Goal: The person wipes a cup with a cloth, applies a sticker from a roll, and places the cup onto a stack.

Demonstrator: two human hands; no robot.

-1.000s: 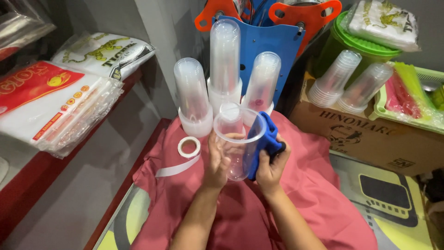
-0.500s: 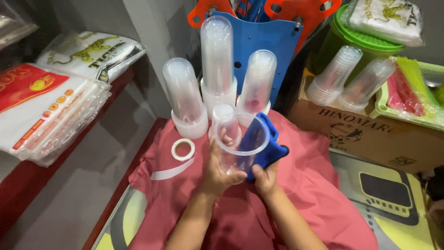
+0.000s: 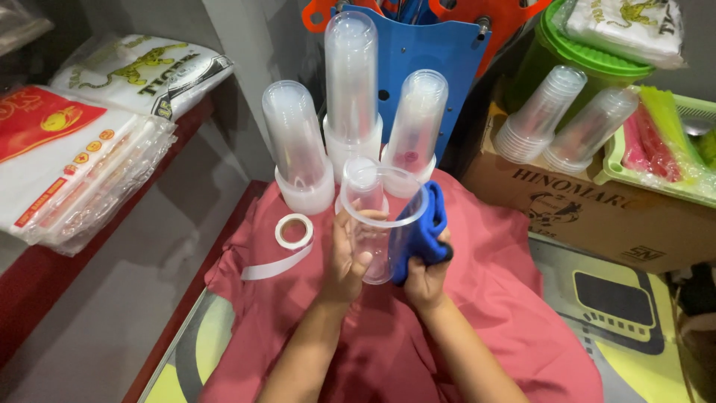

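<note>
The left hand (image 3: 349, 257) grips a clear cup (image 3: 384, 224) above the red cloth (image 3: 492, 313); the right hand (image 3: 425, 280) seems closed on a blue rag (image 3: 426, 231) against it.

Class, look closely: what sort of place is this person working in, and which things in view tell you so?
Probably a small drinks stall or shop stockroom. Tall stacks of clear plastic cups stand on a red cloth, bagged supplies fill a shelf, and the left hand holds a clear cup while the right hand presses a blue cloth to it.
</note>
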